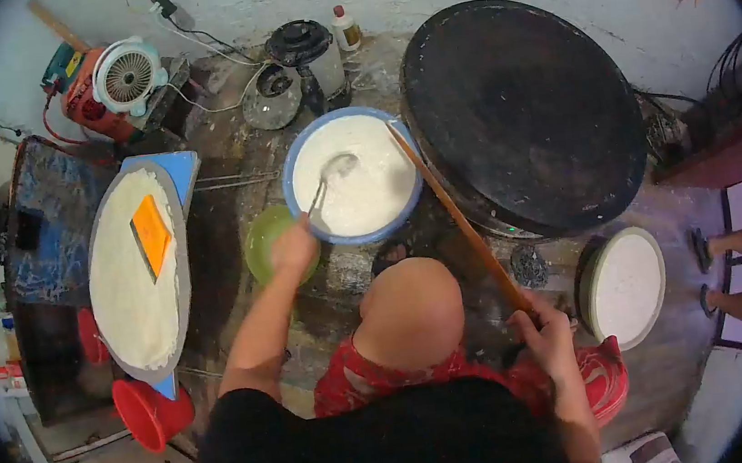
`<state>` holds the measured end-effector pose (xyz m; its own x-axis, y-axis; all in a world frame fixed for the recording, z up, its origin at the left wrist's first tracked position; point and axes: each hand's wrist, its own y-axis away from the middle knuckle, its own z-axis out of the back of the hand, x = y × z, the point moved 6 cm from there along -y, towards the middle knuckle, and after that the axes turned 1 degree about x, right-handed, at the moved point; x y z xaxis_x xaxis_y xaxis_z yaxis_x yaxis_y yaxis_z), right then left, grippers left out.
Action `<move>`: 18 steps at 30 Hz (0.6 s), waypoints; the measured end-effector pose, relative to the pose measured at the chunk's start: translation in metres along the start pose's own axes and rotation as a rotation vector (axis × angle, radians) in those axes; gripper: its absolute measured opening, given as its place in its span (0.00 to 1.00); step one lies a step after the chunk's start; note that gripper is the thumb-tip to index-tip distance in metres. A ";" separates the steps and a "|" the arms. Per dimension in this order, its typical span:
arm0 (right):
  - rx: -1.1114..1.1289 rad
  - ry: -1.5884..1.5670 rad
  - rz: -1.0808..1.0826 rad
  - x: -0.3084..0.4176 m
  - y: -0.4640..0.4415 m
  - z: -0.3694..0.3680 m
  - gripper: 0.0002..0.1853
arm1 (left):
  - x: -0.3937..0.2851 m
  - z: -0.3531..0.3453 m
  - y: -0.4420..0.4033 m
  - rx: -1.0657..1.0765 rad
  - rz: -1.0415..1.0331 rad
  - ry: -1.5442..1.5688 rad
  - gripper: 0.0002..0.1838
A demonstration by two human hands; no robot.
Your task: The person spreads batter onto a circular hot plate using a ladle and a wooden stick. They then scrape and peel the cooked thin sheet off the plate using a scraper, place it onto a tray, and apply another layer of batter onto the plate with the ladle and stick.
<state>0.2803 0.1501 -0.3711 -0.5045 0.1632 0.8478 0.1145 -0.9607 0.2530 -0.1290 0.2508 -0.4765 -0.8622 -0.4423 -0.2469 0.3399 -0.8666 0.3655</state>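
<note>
My left hand (295, 247) is closed on the handle of a metal ladle (341, 165), whose bowl rests in white batter (371, 190) inside a blue-rimmed basin (288, 170). A green bowl (260, 249) sits beneath that hand. My right hand (542, 331) grips the lower end of a long wooden stick (461, 221); its far tip reaches the basin's right rim. Beside the basin, to the right, is a large round black griddle (527, 113).
At left, an oval board (101, 235) bears pale sheets and an orange piece (152, 234). Also around are a red bucket (150, 417), a fan (129, 76), a blender (310, 55), a second white-filled basin (629, 284) and another person's legs (731, 245) at right.
</note>
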 end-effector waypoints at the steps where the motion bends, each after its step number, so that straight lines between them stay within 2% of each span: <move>1: 0.012 -0.032 -0.033 -0.002 0.001 -0.002 0.19 | 0.000 -0.016 0.000 0.000 0.001 -0.003 0.17; 3: 0.018 -0.075 -0.066 -0.005 0.002 -0.004 0.19 | -0.007 -0.047 0.006 -0.004 -0.038 0.042 0.16; 4: 0.024 -0.080 -0.105 -0.009 0.002 -0.003 0.18 | -0.017 -0.038 0.017 0.107 -0.060 0.026 0.16; 5: 0.033 -0.083 -0.145 -0.013 0.002 -0.003 0.17 | -0.010 -0.036 0.015 0.104 -0.060 0.028 0.16; 7: 0.022 -0.091 -0.123 -0.014 0.003 -0.003 0.18 | 0.013 -0.023 0.015 0.066 -0.133 0.284 0.19; 8: 0.010 -0.101 -0.102 -0.014 0.003 -0.004 0.19 | 0.023 -0.019 0.014 0.067 -0.077 0.370 0.18; 9: 0.017 -0.103 -0.107 -0.016 0.004 -0.003 0.19 | 0.026 -0.024 0.018 0.070 -0.070 0.367 0.18; 11: 0.033 -0.026 -0.092 -0.017 0.004 -0.002 0.19 | 0.036 -0.045 0.023 0.061 0.013 0.103 0.18; 12: 0.022 -0.026 -0.086 -0.015 0.002 -0.001 0.19 | 0.033 -0.059 0.020 -0.086 -0.193 0.040 0.17; 13: 0.017 -0.064 -0.086 -0.013 0.001 0.000 0.19 | 0.020 -0.050 0.015 -0.090 -0.201 0.045 0.17; 15: 0.019 -0.102 -0.098 -0.008 0.001 -0.001 0.19 | -0.025 -0.018 0.007 -0.027 -0.285 0.254 0.16; 18: -0.003 -0.052 -0.130 0.001 -0.004 0.000 0.18 | -0.056 -0.015 -0.015 -0.066 -0.146 0.177 0.15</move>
<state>0.2794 0.1541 -0.3706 -0.4697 0.2978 0.8311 0.0480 -0.9314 0.3609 -0.0802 0.2847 -0.4820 -0.8267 -0.3401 -0.4482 0.2455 -0.9348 0.2566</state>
